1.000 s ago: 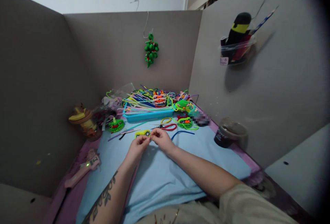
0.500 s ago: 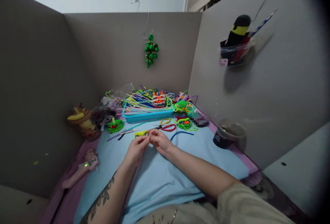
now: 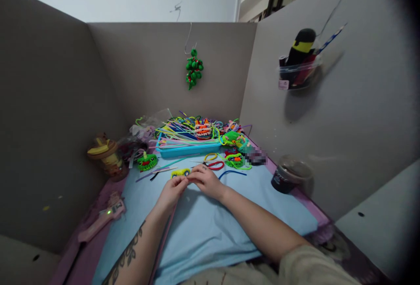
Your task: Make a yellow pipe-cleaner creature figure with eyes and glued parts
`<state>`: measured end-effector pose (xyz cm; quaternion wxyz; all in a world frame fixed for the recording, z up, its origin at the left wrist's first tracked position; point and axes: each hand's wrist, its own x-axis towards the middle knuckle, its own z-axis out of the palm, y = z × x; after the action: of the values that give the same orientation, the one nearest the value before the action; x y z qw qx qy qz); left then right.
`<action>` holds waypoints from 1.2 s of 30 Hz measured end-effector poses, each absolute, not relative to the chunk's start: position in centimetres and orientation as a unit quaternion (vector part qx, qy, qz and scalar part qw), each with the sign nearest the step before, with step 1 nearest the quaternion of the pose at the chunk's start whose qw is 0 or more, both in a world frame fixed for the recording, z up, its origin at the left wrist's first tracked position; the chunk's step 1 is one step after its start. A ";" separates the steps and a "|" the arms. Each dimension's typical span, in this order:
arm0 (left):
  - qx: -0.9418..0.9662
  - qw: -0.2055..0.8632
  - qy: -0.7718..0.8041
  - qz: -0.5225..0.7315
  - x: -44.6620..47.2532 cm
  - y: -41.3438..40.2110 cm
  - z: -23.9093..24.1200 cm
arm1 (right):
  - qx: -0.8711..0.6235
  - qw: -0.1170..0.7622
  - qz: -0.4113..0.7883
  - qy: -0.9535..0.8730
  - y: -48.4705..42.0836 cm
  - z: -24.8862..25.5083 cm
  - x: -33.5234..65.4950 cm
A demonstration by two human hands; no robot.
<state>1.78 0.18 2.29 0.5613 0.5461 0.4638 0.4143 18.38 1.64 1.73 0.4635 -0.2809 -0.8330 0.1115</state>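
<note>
Fingertips point(image 3: 185, 180) of both hands meet low over the blue cloth point(image 3: 210, 232) that covers most of the desk point(image 3: 87, 256). The left hand point(image 3: 173, 191) has thumb and index finger drawn together, and the right hand point(image 3: 207, 181) bends over them, palm down, its fingers curled inward. Whether something is pinched there I cannot tell (any such thing is too small or hidden by the fingers). A thin pink strip point(image 3: 169, 228) runs along the inner side of the left forearm.

Just beyond the fingertips lies the fuzzy yellow piece point(image 3: 179, 173), with dark round spots like eyes, on the cloth. To its left are a few thin strips point(image 3: 149, 174) and a green fuzzy figure point(image 3: 147, 162). Past the right hand sit red-handled scissors point(image 3: 215, 169) and a curved blue strip point(image 3: 232, 172).

Farther back, a turquoise tray point(image 3: 188, 150) is heaped with coloured fuzzy stems point(image 3: 180, 142). A pink glue gun point(image 3: 105, 220), its green light lit, lies at the left edge; a dark cup with a clear lid point(image 3: 285, 177) stands at the right.
</note>
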 end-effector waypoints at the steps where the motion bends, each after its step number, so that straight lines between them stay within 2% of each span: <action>1: 0.545 0.568 0.465 0.405 1.7 0.2 2.3 | -0.276 0.460 0.094 -0.839 1.7 1.7 18.5; 14: 0.577 0.552 0.463 0.385 1.9 -0.4 3.3 | -0.234 0.474 0.095 -0.843 1.8 1.8 19.1; 28: 0.552 0.555 0.438 0.442 2.5 -0.4 2.6 | -0.352 0.526 0.207 -0.746 1.2 1.7 18.1; 32: 0.553 0.536 0.449 0.454 2.6 -0.4 2.5 | -0.383 0.515 0.148 -0.752 1.2 0.7 17.7; 36: 0.535 0.532 0.470 0.459 2.5 -0.4 2.4 | -0.375 0.450 0.002 -0.810 0.9 0.3 17.4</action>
<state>2.49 -0.41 2.40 0.5321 0.5348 0.4697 0.4586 17.45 0.87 0.27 0.4500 -0.3754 -0.8103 0.0021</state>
